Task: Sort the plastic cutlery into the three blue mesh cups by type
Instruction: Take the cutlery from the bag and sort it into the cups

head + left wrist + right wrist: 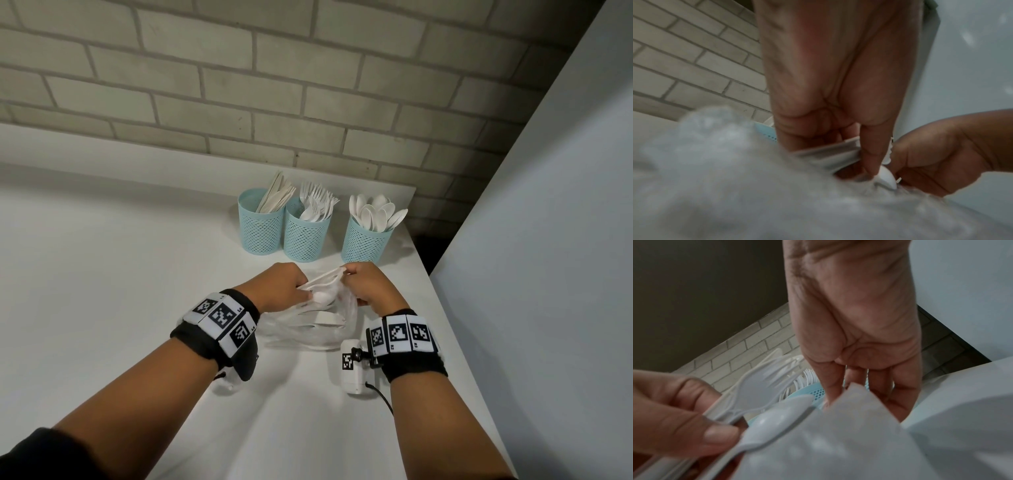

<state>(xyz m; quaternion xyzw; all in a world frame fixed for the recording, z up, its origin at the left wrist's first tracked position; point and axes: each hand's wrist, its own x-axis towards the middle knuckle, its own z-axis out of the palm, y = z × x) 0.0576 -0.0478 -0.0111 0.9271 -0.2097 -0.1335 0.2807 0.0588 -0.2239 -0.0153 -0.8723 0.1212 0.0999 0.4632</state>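
Observation:
Three blue mesh cups stand at the back of the white counter: the left cup holds knives, the middle cup forks, the right cup spoons. In front of them lies a clear plastic bag of white cutlery. My left hand grips a bundle of cutlery at the bag's mouth. The right wrist view shows a fork and a spoon in that bundle. My right hand pinches the bag's edge, just right of the left hand.
A brick wall runs behind the cups. The counter's right edge passes close to my right wrist, and a tall white panel rises beyond it. Bare counter stretches to the left of the cups and the bag.

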